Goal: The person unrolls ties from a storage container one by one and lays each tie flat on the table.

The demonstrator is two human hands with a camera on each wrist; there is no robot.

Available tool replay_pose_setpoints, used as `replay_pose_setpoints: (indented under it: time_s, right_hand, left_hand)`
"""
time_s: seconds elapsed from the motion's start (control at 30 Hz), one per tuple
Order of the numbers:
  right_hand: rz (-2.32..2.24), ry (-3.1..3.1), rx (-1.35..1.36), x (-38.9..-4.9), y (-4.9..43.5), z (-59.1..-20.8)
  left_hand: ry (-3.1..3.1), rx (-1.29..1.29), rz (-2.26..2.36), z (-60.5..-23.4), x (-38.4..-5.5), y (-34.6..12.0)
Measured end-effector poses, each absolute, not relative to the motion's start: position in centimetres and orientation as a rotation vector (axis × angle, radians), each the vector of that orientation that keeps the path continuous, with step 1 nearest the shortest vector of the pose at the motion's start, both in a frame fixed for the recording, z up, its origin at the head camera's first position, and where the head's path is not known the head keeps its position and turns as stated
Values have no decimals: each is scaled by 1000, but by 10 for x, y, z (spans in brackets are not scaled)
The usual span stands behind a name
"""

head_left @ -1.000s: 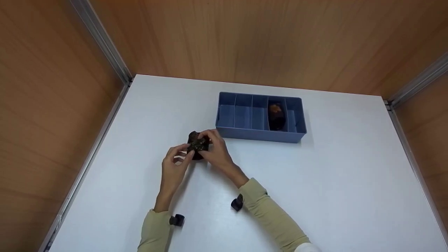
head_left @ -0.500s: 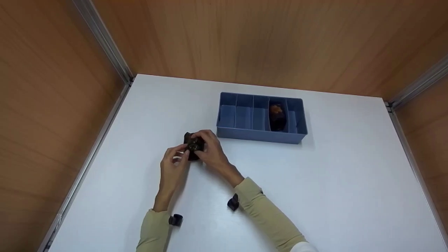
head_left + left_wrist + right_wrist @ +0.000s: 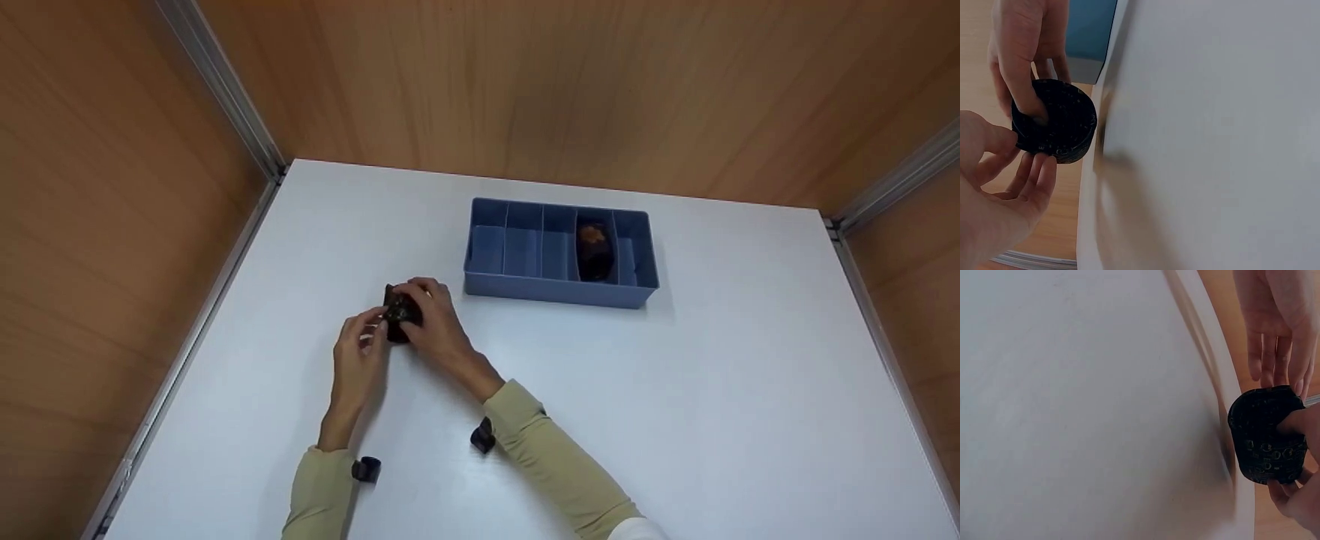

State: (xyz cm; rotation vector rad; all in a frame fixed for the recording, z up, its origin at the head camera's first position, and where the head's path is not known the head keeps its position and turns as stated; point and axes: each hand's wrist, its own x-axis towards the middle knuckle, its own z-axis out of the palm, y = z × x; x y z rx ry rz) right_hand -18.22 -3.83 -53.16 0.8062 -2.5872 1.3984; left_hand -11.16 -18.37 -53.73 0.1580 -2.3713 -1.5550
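Note:
A dark cloth roll (image 3: 402, 315) with a small pale print is held between both hands over the left part of the table. My left hand (image 3: 358, 364) pinches its near-left edge with thumb and fingertips. From the other side my right hand (image 3: 441, 330) grips it, and in the left wrist view one digit reaches into the hollow top of the cloth roll (image 3: 1067, 124). Seen from the right wrist, the roll (image 3: 1266, 444) shows its printed side, with the right fingers beneath. The fingers hide part of it.
A blue box (image 3: 559, 291) with several narrow compartments stands at the back of the white table (image 3: 720, 390). A dark bundle (image 3: 595, 251) with an orange patch fills its second compartment from the right. Wooden panels (image 3: 570, 90) rise behind and at both sides.
Both hands and the cloth roll have shifted a little to the left, away from the blue box. The right hand's fingers now cover more of the roll's top.

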Motion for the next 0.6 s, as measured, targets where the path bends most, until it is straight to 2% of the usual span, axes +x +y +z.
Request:
replay_pose_setpoints:
  time_s: [0.3,0.6]
  right_hand:
    - [1304,-2647,830,-179,-47,-530]
    - [1337,-2706,1029,-178,-41,-533]
  left_hand:
    - [-2374,155,-1549,-544,-112,-195]
    - [-2416,201,-1502,-543,-113,-205]
